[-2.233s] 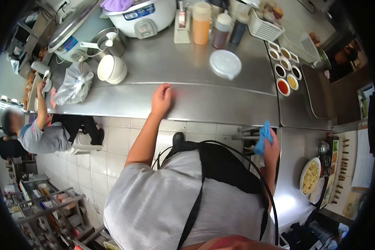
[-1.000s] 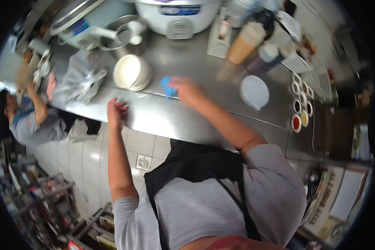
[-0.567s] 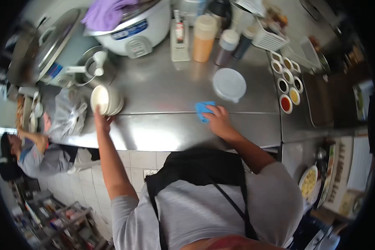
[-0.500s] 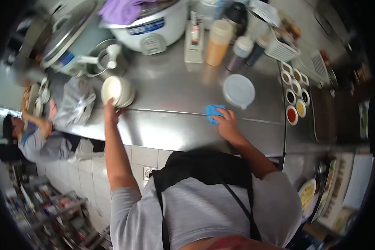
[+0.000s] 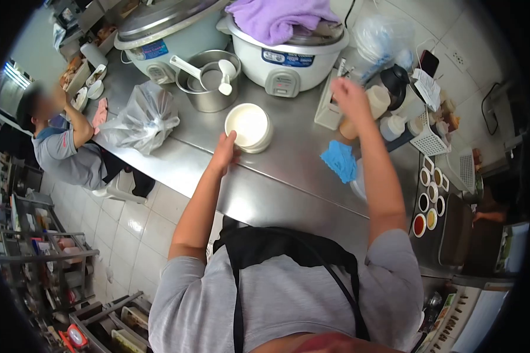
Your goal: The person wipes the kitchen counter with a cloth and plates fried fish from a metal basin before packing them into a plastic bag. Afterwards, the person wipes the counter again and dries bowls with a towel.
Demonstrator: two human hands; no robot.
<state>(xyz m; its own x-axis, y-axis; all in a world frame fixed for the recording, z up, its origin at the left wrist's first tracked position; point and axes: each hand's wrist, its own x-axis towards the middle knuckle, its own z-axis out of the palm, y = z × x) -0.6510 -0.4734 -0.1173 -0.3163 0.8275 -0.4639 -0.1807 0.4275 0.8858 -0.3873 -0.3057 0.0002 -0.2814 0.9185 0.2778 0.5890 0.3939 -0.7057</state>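
Observation:
My left hand (image 5: 225, 153) grips the near left side of a round white tub (image 5: 264, 136), thumb at its rim; its inside looks pale. The tub stands upright on the steel counter. My right hand (image 5: 351, 97) is raised over the back of the counter, fingers loosely apart and a little blurred, with nothing visible in it. It is nearest to a long, pale box (image 5: 330, 112) and a squeeze bottle (image 5: 378, 100) partly behind it. A crumpled blue cloth (image 5: 340, 160) lies on the counter, left of my right forearm. That forearm mostly hides a round translucent lid (image 5: 358, 183).
A steel pot (image 5: 209, 101) with white-handled scoops and a plastic bag (image 5: 144, 120) stand to the left. Two rice cookers (image 5: 306, 70) line the back, one under a purple towel (image 5: 280, 20). Sauce cups (image 5: 433, 193) sit right. Another person (image 5: 70, 141) sits far left.
My right hand has let go of the blue cloth and moved up toward the back of the counter. My left hand keeps hold of the tub. The camera view has turned left.

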